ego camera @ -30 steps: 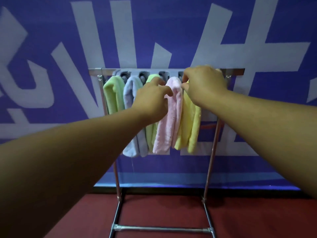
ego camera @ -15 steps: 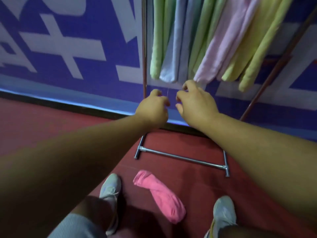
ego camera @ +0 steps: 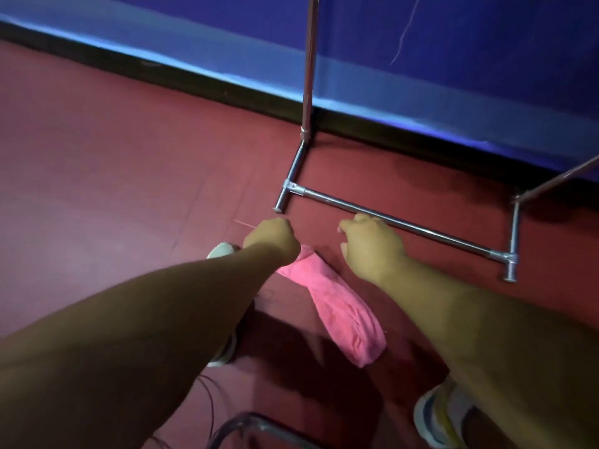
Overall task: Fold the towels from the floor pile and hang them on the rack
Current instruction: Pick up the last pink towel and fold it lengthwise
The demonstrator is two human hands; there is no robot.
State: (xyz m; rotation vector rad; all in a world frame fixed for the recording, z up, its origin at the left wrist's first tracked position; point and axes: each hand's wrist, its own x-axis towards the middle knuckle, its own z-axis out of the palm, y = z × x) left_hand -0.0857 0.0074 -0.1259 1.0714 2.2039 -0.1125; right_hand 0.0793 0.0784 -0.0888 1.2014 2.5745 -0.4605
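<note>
Towels for this job come down to one pink towel [ego camera: 337, 306], lying rumpled on the red floor [ego camera: 97, 189] between the person's two shoes. Going from the left, the floor runs bare up to a dark skirting under the blue wall [ego camera: 453, 59]. The left shoe [ego camera: 222, 251] shows beside and under the left forearm. The left hand [ego camera: 270, 239] is stretched out low over the floor, seen from the back, its fingers curled under into a fist; whether anything is in them cannot be told, and its wrist overlaps the towel's upper end. The towel runs down and to the right from there. The right hand [ego camera: 372, 243] hangs just right of the towel's upper end, fingers bent loosely downward and holding nothing, not touching the cloth. Behind both hands stands the foot of the metal rack [ego camera: 389, 218], its crossbar on the floor and an upright rising at the wall. The right shoe [ego camera: 434, 416] sits at the lower right.
</note>
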